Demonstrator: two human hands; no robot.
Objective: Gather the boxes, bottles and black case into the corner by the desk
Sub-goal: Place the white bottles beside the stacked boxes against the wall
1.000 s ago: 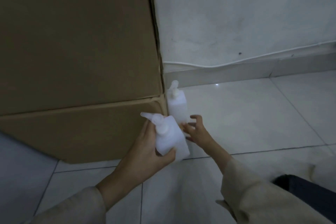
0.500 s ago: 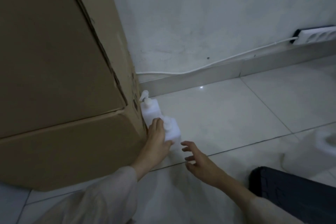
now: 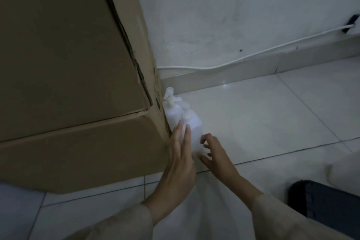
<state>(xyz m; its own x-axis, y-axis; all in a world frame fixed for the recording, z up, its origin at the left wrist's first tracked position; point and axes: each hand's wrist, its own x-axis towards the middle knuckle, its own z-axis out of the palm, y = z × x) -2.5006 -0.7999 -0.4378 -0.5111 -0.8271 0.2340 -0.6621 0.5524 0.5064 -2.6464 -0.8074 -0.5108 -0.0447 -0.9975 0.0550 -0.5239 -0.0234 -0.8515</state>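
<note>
White plastic pump bottles [image 3: 180, 118] stand tight against the cardboard box [image 3: 78, 87], saving space. Left hand [image 3: 180, 159], open, steadies one; right hand [image 3: 215, 154] hovers, fingers loosely spread.

left hand [image 3: 180, 154] flat, fingers extended; right hand [image 3: 215, 154] fingers curled apart.

Tiled floor [image 3: 253, 122] – cardboard box [image 3: 68, 84], 2 white pump bottles [image 3: 176, 112], dark case [image 3: 327, 200]
</note>
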